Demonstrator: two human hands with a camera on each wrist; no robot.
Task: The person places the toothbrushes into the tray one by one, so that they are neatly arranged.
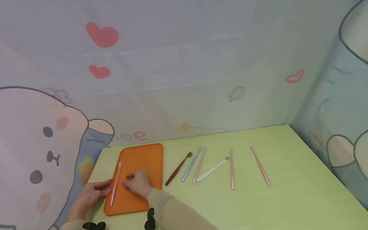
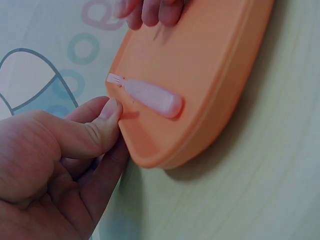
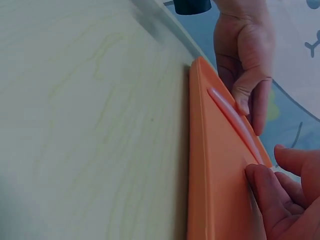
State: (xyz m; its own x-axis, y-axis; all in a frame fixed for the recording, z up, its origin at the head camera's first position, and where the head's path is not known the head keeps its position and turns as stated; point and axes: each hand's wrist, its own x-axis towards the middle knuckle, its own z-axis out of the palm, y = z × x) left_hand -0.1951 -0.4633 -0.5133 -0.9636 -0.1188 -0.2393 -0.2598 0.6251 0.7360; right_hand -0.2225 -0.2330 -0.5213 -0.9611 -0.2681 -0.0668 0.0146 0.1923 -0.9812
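Note:
An orange tray (image 1: 135,182) lies at the left end of the table. My left hand (image 1: 89,195) pinches its left rim, thumb on top and fingers at the outer side, as the left wrist view shows. Along that side of the tray rests a pink toothbrush (image 1: 115,185), its handle end (image 2: 156,98) close to the left thumb. Above the tray floor, just right of this toothbrush, is my right hand (image 1: 139,184). Its fingers are loosely bent, with the thumb (image 3: 290,159) apart from them and nothing held. Whether its fingertips touch the tray, I cannot tell.
Right of the tray lie a dark red toothbrush (image 1: 178,169), a blue one (image 1: 191,165), a white toothbrush (image 1: 212,170) slanting, and pink toothbrushes (image 1: 232,171), one of them farthest right (image 1: 260,166). A printed cloth wall (image 1: 184,64) stands behind the table (image 1: 287,191).

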